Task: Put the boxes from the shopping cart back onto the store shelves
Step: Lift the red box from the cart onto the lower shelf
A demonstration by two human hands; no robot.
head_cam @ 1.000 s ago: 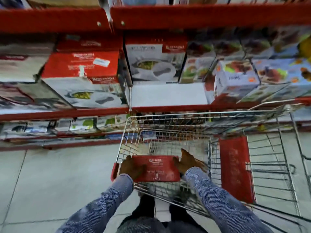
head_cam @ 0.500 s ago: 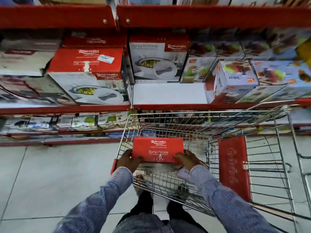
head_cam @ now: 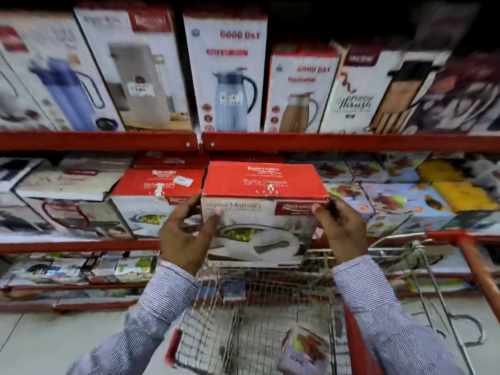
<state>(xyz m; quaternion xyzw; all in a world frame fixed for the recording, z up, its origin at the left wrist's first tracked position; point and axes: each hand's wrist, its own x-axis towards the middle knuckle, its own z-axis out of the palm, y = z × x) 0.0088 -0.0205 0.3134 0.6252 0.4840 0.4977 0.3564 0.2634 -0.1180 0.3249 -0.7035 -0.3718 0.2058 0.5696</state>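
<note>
I hold a red-topped white box [head_cam: 263, 212] with a pan picture at chest height, in front of the middle shelf [head_cam: 81, 246]. My left hand [head_cam: 185, 234] grips its left side and my right hand [head_cam: 339, 226] grips its right side. A matching red-topped box [head_cam: 154, 201] stands on that shelf just to the left. Below my arms is the wire shopping cart [head_cam: 254, 320], with a small colourful box [head_cam: 304, 353] lying in its basket.
The upper shelf [head_cam: 324, 142] carries tall jug and flask boxes. Colourful boxes [head_cam: 405, 201] fill the middle shelf to the right. The cart's red handle [head_cam: 476, 269] runs down the right side. Low shelves and pale floor tiles lie at left.
Both hands have lifted the red-topped box out of the cart and up to the level of the middle shelf. The view has tilted upward.
</note>
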